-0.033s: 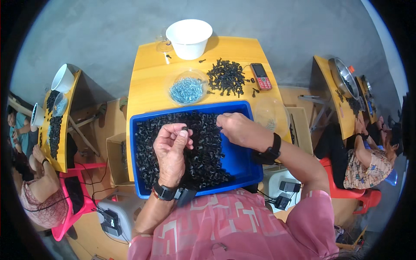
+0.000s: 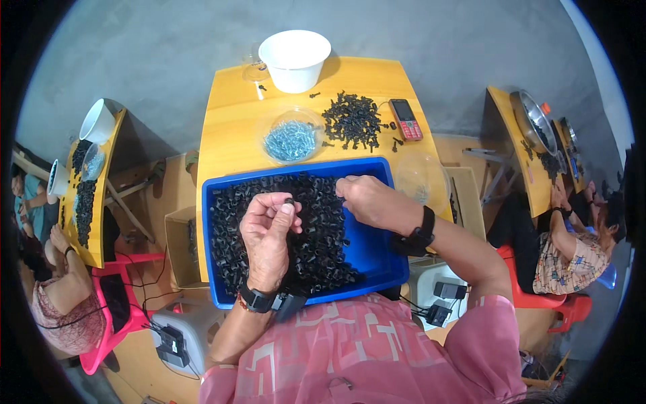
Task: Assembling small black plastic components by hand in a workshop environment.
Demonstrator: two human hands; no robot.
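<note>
My left hand [image 2: 264,236] is raised over a blue plastic tray [image 2: 371,250], pinching a small black plastic part [image 2: 289,201] between thumb and forefinger. Many similar black plastic pieces [image 2: 316,252] are heaped below it, covering the left and middle of the tray. Above the tray's right half is my right hand [image 2: 372,200], its thumb and fingers pressed together. Whatever lies between those fingertips is hidden or too small to name. The two hands are apart, with the right one slightly farther from me.
Beyond the tray, the yellow table [image 2: 235,121] bears a clear bowl of silvery screws [image 2: 289,141], a pile of black parts [image 2: 351,121], a red phone [image 2: 406,122] and a white tub [image 2: 295,64]. A clear container [image 2: 422,176] stands right. People sit at tables on both sides.
</note>
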